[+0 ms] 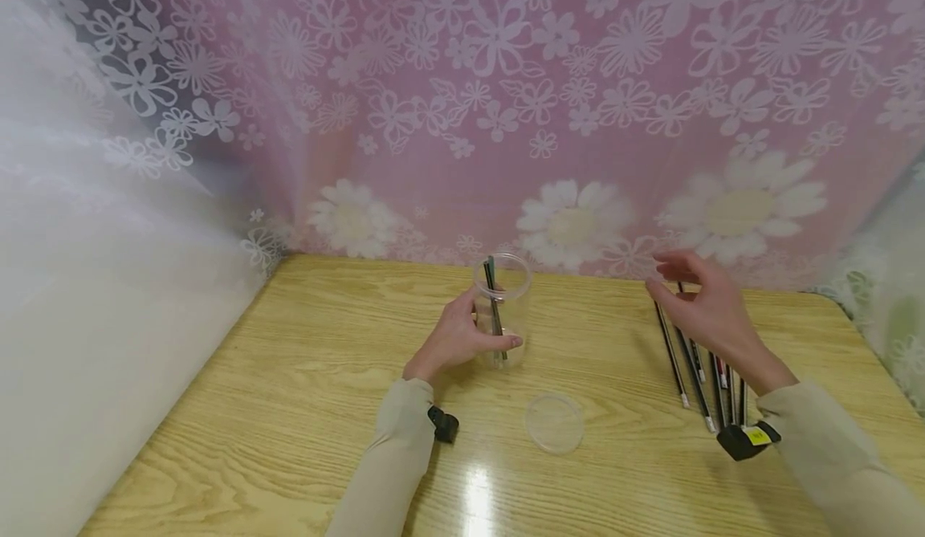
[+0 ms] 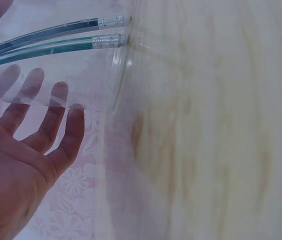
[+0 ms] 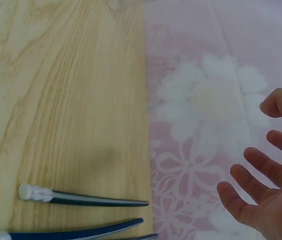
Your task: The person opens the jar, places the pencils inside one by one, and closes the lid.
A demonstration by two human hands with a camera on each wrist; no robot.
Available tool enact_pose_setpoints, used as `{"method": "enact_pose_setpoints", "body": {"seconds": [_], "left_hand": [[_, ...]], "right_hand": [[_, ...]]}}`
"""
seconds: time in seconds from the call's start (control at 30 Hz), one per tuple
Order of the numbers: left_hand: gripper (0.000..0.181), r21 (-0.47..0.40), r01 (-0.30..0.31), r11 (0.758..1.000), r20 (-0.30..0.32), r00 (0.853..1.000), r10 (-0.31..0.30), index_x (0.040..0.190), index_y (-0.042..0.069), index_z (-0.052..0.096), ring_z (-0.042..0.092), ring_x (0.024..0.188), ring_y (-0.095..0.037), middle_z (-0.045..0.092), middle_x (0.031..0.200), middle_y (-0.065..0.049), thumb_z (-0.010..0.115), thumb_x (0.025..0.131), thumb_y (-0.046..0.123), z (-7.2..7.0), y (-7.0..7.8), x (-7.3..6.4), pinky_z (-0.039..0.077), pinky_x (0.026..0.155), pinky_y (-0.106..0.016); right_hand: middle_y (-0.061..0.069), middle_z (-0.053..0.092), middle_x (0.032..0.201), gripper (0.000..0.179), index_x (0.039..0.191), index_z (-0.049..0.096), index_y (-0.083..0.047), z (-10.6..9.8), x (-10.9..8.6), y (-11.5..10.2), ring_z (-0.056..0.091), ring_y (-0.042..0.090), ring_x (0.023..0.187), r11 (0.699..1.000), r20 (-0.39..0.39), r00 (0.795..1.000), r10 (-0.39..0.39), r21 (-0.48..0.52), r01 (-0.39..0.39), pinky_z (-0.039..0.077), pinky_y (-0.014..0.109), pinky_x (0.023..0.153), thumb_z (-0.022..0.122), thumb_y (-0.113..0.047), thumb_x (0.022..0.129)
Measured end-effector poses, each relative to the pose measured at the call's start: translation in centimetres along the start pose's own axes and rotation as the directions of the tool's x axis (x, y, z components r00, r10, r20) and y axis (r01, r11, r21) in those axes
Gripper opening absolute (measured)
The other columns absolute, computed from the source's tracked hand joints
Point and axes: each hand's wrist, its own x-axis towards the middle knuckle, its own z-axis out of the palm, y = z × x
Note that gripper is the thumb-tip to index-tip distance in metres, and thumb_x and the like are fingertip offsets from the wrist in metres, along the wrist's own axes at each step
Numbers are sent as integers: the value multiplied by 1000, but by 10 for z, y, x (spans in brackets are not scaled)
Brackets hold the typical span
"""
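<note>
A clear plastic jar [image 1: 522, 320] stands on the table, lidless, with my left hand [image 1: 462, 335] gripping its side, thumb in front and fingers behind. Two pencils [image 1: 495, 308] lean inside it. The left wrist view shows one as a dark blue pencil [image 2: 56, 34] and the other as a green pencil [image 2: 66, 46], both with metal ferrules at the jar's bottom. My right hand [image 1: 704, 304] hovers over the far ends of several loose pencils [image 1: 672, 354], holding nothing. In the right wrist view its fingers [image 3: 261, 182] are spread and loosely bent.
A round clear lid [image 1: 554, 423] lies flat on the wooden table [image 1: 289, 408], in front of the jar. The loose pencils lie side by side at the right, eraser ends nearer me. A pink flowered curtain [image 1: 448, 120] hangs along the table's back edge.
</note>
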Motion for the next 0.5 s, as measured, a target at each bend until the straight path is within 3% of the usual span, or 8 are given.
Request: {"method": "enact_pose_setpoints", "body": {"seconds": [0.27, 0.4, 0.5], "left_hand": [[70, 8, 0, 1000, 8, 1000, 0, 138, 42, 51, 65, 111, -18, 62, 129, -8, 88, 78, 47, -1, -1, 1, 56, 86, -40], [71, 8, -1, 1000, 11, 1000, 1, 139, 42, 51, 64, 113, -19, 62, 130, -9, 88, 78, 47, -1, -2, 1, 56, 85, -40], [72, 3, -3, 1000, 16, 1000, 3, 139, 42, 51, 64, 113, -20, 61, 130, -10, 88, 78, 47, -1, -1, 1, 56, 86, -41]], "right_hand": [[21, 70, 110, 41, 135, 61, -8, 2, -4, 28, 48, -20, 85, 996, -26, 999, 28, -85, -30, 46, 13, 66, 65, -29, 101], [22, 70, 106, 37, 130, 62, -5, 9, -4, 40, 68, 13, 89, 992, 6, 997, 74, -103, -73, 48, 20, 64, 63, -28, 101], [24, 69, 105, 37, 128, 61, -2, 15, -2, 47, 68, 39, 93, 984, 51, 991, 122, -140, -114, 50, 27, 63, 61, -28, 101]]}}
